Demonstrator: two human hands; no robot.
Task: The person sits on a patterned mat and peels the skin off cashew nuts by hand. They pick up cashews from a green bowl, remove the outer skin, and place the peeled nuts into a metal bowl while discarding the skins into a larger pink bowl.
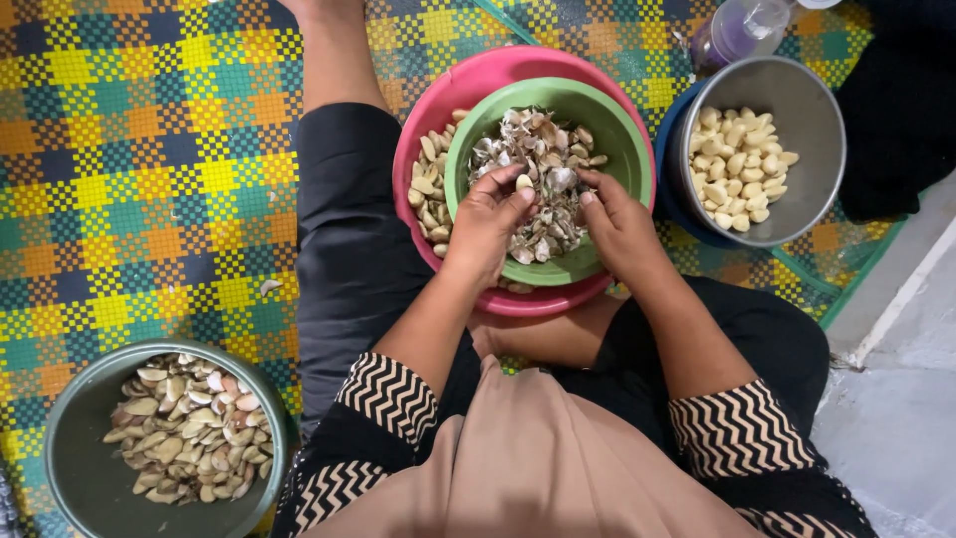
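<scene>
Checked woven mat under us: our left hand (488,221) pinches a garlic clove (524,182), right hand (617,221) curled, over the green plastic bowl (622,134) of skins; peel gently, keeping skins inside.

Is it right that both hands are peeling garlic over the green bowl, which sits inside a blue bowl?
Not quite. The green bowl sits inside a pink bowl, not a blue one. The rest holds: in the head view the left hand and right hand work garlic over it.
</scene>
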